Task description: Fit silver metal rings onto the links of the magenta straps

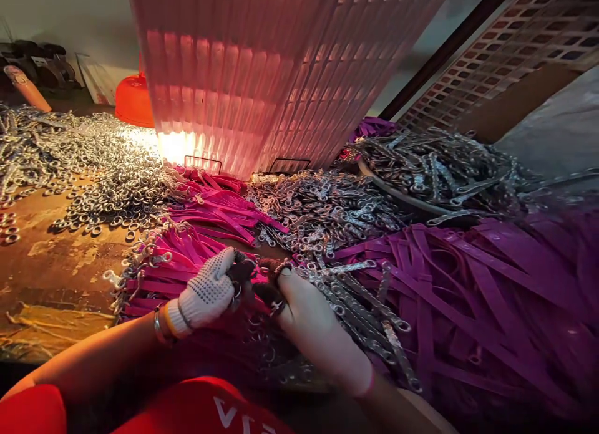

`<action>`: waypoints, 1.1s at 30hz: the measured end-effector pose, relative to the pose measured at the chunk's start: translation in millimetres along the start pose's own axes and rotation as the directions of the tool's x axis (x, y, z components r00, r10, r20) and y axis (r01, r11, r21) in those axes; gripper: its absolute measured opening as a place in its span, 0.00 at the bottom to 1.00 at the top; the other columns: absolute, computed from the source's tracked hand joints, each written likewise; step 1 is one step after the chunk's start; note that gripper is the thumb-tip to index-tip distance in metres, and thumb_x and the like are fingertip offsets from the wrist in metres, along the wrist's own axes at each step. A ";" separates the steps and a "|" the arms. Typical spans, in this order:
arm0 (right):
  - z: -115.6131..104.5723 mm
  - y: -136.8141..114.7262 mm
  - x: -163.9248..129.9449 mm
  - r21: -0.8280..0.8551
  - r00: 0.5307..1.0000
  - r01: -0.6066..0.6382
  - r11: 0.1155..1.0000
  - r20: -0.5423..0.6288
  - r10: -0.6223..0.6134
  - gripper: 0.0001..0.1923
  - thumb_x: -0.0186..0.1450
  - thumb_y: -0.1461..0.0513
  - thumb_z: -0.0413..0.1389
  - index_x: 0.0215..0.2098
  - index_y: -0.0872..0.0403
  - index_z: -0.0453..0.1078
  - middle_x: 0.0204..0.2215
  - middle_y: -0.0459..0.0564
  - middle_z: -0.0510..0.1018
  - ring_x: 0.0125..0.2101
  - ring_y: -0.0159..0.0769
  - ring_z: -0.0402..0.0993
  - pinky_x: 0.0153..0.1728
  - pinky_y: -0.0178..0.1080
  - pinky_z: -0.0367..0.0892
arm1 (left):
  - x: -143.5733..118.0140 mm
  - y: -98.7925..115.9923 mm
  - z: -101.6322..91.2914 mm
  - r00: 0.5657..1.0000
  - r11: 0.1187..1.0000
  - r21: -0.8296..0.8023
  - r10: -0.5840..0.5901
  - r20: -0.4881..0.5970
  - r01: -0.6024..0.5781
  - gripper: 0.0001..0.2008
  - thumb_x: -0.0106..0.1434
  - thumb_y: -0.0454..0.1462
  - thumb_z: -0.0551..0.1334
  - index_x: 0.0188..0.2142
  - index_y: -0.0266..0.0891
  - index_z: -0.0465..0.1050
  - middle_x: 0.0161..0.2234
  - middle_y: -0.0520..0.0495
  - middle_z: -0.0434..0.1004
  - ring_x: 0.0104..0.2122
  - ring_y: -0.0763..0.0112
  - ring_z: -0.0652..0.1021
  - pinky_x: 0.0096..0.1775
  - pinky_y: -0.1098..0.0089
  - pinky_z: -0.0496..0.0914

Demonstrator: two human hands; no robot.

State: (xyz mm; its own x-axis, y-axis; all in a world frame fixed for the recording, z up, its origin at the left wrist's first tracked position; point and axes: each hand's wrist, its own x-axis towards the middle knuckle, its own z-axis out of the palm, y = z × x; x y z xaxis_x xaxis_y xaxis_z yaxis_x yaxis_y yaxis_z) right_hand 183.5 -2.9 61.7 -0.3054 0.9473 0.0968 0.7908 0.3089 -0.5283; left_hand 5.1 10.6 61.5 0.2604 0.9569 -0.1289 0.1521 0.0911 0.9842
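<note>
Purple straps (491, 297) fill the right, steel links (322, 209) beyond. I judge assembly underway: left hand (206, 294) and right hand (311, 325) both pinch a small ring fitting (276, 273) near centre. Next, I'd seat it carefully.

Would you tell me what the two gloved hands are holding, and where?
Both the left hand and right hand pinch something small and dark between their fingertips; what it is cannot be told.

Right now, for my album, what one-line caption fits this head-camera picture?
Gloved left hand and right hand pinch a small metal link amid purple straps.
</note>
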 end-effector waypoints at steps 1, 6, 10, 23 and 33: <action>2.0 -2.7 0.3 0.068 1.000 0.006 0.998 -0.005 -0.006 0.12 0.65 0.63 0.49 0.42 0.54 0.71 0.33 0.53 0.79 0.35 0.41 0.73 0.37 0.39 0.66 | -1.0 -0.5 1.3 0.999 0.999 0.024 0.028 -0.032 -0.027 0.03 0.61 0.35 0.54 0.32 0.38 0.64 0.24 0.51 0.73 0.20 0.78 0.69 0.22 0.77 0.64; 4.7 -2.9 0.3 0.170 0.996 0.024 0.985 -0.091 -0.008 0.17 0.60 0.68 0.48 0.43 0.53 0.72 0.35 0.51 0.80 0.37 0.39 0.74 0.37 0.37 0.65 | -2.9 1.7 -3.6 0.987 1.000 -0.007 0.012 0.163 -0.011 0.03 0.59 0.33 0.54 0.32 0.38 0.66 0.22 0.53 0.72 0.18 0.78 0.67 0.20 0.78 0.60; -4.8 -6.5 -0.4 0.008 0.995 0.069 0.998 -0.071 -0.068 0.07 0.60 0.62 0.51 0.30 0.53 0.72 0.25 0.49 0.77 0.27 0.36 0.70 0.28 0.35 0.58 | -0.4 10.1 -6.0 0.980 0.998 0.004 0.056 0.188 -0.058 0.02 0.56 0.32 0.59 0.27 0.36 0.67 0.23 0.53 0.69 0.22 0.80 0.67 0.23 0.80 0.61; -22.0 62.0 29.3 0.188 0.923 -0.156 0.970 -0.323 0.211 0.13 0.61 0.58 0.46 0.30 0.54 0.71 0.24 0.50 0.75 0.26 0.38 0.66 0.29 0.38 0.60 | 123.9 9.2 -7.5 0.962 0.494 0.848 -0.076 0.264 -0.194 0.11 0.60 0.33 0.58 0.37 0.33 0.79 0.27 0.43 0.76 0.29 0.66 0.76 0.34 0.68 0.71; -17.1 77.9 26.0 0.285 0.962 -0.090 0.954 -0.225 0.158 0.21 0.56 0.67 0.48 0.43 0.54 0.77 0.34 0.52 0.82 0.37 0.42 0.75 0.41 0.41 0.68 | 144.6 -26.2 20.4 0.952 0.252 0.941 -0.150 0.268 -0.225 0.13 0.62 0.38 0.61 0.45 0.35 0.76 0.40 0.37 0.79 0.40 0.58 0.79 0.42 0.65 0.72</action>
State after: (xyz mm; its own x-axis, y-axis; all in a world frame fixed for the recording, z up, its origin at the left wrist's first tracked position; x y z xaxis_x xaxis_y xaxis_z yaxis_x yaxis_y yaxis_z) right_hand 246.2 47.3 37.5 -0.0497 0.9786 0.1995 0.6309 0.1856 -0.7534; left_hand 58.3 140.9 14.6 0.4805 0.8229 -0.3034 0.8770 -0.4524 0.1621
